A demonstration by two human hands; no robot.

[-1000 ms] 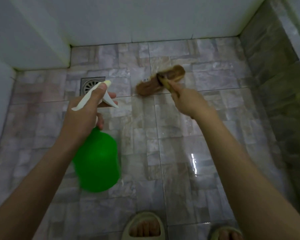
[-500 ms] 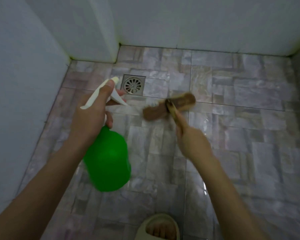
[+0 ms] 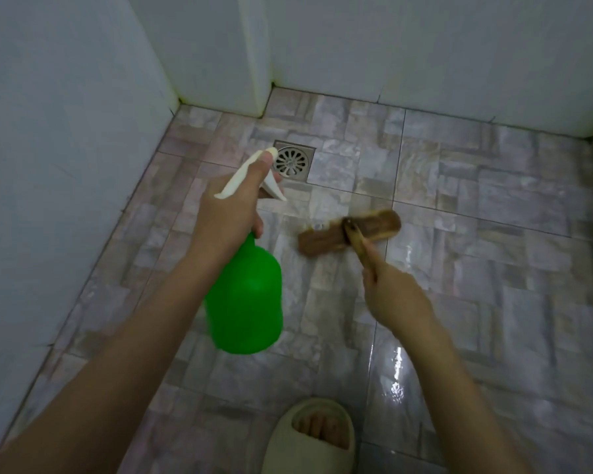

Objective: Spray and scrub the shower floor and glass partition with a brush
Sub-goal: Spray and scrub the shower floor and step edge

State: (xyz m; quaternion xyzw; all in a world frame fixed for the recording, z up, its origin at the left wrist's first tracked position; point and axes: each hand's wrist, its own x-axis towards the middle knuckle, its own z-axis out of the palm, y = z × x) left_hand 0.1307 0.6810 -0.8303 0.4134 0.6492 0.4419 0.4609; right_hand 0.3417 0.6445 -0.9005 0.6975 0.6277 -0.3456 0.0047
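Two bare hands reach out over the shower floor point(image 3: 493, 234) in the head view, each one holding something.

The left hand point(image 3: 230, 213) is wrapped round the neck of a green spray bottle point(image 3: 247, 302). Its thumb lies along the top of the white spray head and its fingers curl underneath by the trigger. The bottle hangs in the air above the tiles, slightly blurred, with the nozzle pointing forward towards the drain point(image 3: 291, 160), a square metal grate set in the floor near the far left corner.

The right hand point(image 3: 396, 295) is closed round the handle of the brush point(image 3: 374, 225). The handle runs forward and to the left from the fist to the long brown brush head, which lies crosswise and appears to rest on the tiles, to the right of the drain and a little nearer the person.

Pale walls point(image 3: 65, 131) close in the floor on the left and at the back. A wet patch point(image 3: 396, 371) shines on the tiles below the right forearm. At the bottom edge, toes show in a light slipper point(image 3: 310, 436) standing on the floor.
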